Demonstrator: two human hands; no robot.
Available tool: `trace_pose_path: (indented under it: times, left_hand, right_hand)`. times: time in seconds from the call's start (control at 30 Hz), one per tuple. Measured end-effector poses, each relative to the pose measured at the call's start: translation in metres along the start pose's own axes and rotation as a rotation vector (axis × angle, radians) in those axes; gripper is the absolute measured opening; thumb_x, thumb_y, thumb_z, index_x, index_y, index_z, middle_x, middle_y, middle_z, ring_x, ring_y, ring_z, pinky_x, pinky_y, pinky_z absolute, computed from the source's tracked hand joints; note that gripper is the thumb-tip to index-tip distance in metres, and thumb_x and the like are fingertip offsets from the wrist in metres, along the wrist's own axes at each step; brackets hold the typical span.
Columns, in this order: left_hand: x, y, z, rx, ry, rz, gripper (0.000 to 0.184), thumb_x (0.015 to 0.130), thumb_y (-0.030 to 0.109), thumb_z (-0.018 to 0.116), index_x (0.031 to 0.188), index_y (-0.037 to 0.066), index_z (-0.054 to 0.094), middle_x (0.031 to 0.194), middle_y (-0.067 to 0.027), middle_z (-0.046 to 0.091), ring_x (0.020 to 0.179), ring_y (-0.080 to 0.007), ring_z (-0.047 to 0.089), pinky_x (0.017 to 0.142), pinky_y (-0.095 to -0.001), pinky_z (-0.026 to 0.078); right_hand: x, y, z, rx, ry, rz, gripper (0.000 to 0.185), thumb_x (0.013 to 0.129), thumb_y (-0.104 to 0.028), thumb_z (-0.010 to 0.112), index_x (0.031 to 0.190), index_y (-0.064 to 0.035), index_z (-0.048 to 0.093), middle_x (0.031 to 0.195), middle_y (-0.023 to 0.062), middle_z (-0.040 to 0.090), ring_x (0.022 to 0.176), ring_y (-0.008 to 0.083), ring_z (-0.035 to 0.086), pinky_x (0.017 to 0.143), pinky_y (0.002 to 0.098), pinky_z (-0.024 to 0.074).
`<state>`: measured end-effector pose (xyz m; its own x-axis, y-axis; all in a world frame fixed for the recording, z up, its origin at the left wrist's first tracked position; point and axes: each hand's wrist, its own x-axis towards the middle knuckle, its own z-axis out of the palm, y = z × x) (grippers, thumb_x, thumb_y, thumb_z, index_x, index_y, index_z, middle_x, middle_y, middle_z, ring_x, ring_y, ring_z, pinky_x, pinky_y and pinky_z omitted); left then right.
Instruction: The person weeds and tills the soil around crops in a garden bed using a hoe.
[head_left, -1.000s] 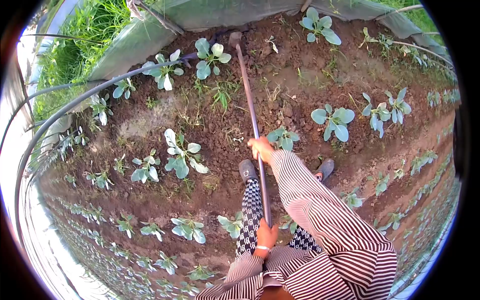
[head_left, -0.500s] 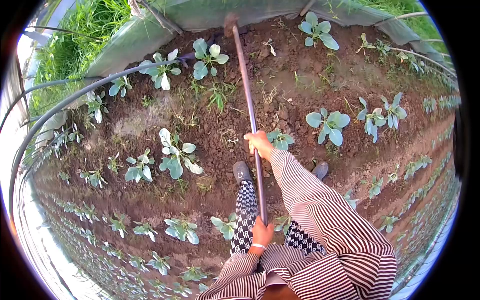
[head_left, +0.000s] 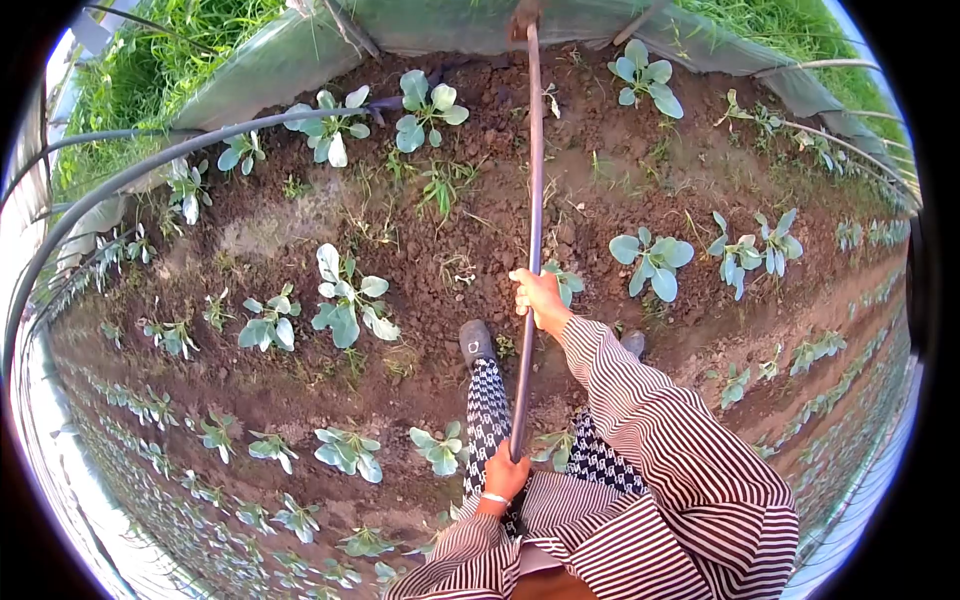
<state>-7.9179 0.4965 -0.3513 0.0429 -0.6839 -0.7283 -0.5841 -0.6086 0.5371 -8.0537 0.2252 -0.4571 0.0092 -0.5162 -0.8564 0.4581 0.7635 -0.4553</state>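
A long-handled hoe [head_left: 536, 180] stretches away from my body. Its brown, soil-coloured head [head_left: 524, 20] is at the top of the view, in front of the pale sheeting. My left hand [head_left: 505, 472], with a white band at the wrist, is wrapped around the handle's near end by my thigh. Farther up the shaft, my right hand [head_left: 540, 297] grips it, fingers closed. A leafy seedling [head_left: 566, 284] shows just behind the right hand, partly covered by it. Dug brown soil [head_left: 490, 200] lies beneath the shaft.
Rows of leafy plants surround me, including one [head_left: 346, 300] to the left and one [head_left: 653, 262] to the right. My shoe [head_left: 477, 341] stands between plants. A dark hoop [head_left: 150, 170] arches at the left. Pale sheeting [head_left: 440, 28] borders the far edge, with grass [head_left: 170, 60] beyond.
The hoe's head has swung rightward and slightly up in view, making the shaft more upright. My right hand moved a little right; my left hand shifted slightly left and down.
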Motion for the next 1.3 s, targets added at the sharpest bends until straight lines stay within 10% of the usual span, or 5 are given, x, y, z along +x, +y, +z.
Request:
trace_pose_path:
  times: [0.17, 0.4, 0.57, 0.77, 1.3]
  left_hand:
    - [0.051, 0.014, -0.006, 0.057, 0.064, -0.131, 0.027, 0.074, 0.013, 0.057, 0.094, -0.001, 0.046, 0.071, -0.0283, 0.059, 0.069, -0.0456, 0.058, 0.061, -0.0504, 0.047]
    - [-0.010, -0.011, 0.009, -0.469, -0.343, -0.392, 0.016, 0.074, 0.008, 0.059, 0.083, 0.000, 0.049, 0.056, -0.0053, 0.053, 0.037, -0.0124, 0.051, 0.033, -0.0287, 0.041]
    - [-0.049, -0.042, -0.026, 0.104, 0.006, -0.106, 0.027, 0.071, 0.017, 0.061, 0.092, 0.002, 0.052, 0.068, -0.0214, 0.060, 0.064, -0.0391, 0.061, 0.060, -0.0458, 0.049]
    - [-0.027, 0.000, 0.030, 0.017, 0.076, -0.126, 0.025, 0.072, 0.019, 0.062, 0.089, 0.005, 0.050, 0.069, -0.0244, 0.060, 0.066, -0.0430, 0.060, 0.059, -0.0489, 0.047]
    - [0.046, 0.015, 0.067, 0.091, 0.016, 0.079, 0.025, 0.069, 0.017, 0.062, 0.089, 0.003, 0.056, 0.066, -0.0182, 0.060, 0.060, -0.0355, 0.061, 0.056, -0.0413, 0.048]
  right_hand:
    - [0.056, -0.008, 0.026, 0.061, -0.094, 0.057, 0.023, 0.078, -0.010, 0.061, 0.068, -0.0099, 0.040, 0.050, -0.0029, 0.037, 0.036, 0.0083, 0.036, 0.032, 0.0269, 0.0323]
    - [0.028, 0.064, 0.002, -0.374, 0.160, -0.007, 0.020, 0.076, -0.011, 0.062, 0.066, -0.0004, 0.049, 0.048, 0.0073, 0.049, 0.033, 0.0185, 0.046, 0.029, 0.0344, 0.0345]
    - [-0.007, 0.087, 0.005, 0.162, -0.052, 0.290, 0.017, 0.076, -0.010, 0.060, 0.067, -0.0067, 0.046, 0.047, -0.0034, 0.034, 0.033, 0.0084, 0.033, 0.032, 0.0264, 0.0314]
    - [0.011, 0.025, -0.037, 0.312, -0.389, 0.295, 0.029, 0.083, -0.016, 0.052, 0.060, -0.0160, 0.035, 0.044, -0.0087, 0.029, 0.032, 0.0050, 0.028, 0.033, 0.0211, 0.0244]
    - [-0.006, -0.047, -0.096, 0.200, 0.108, -0.061, 0.014, 0.077, -0.010, 0.057, 0.069, -0.0041, 0.047, 0.048, -0.0018, 0.038, 0.034, 0.0094, 0.035, 0.032, 0.0266, 0.0310]
